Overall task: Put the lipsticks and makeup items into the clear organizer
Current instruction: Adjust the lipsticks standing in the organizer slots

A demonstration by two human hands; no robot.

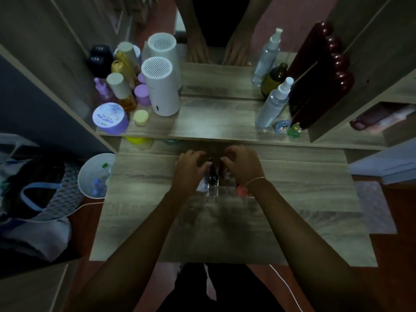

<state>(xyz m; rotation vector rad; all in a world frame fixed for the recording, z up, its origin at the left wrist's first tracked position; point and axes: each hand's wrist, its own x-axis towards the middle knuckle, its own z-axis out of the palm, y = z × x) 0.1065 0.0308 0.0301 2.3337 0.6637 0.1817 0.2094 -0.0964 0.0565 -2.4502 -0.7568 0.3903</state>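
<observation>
The left hand [189, 166] curls its fingers [203, 165] around a dark upright lipstick [211, 171], directly above the clear organizer [213, 188] on the desk [292, 188]. The right hand [243, 165] pinches another beside it; its grip is unclear.

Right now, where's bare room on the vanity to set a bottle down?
The shelf is bare between the white speaker and the spray bottle. The lower table is bare on both sides of the hands and nearer the person. Crowded: the shelf's left corner around the purple jar, and the organizer under both hands.
</observation>
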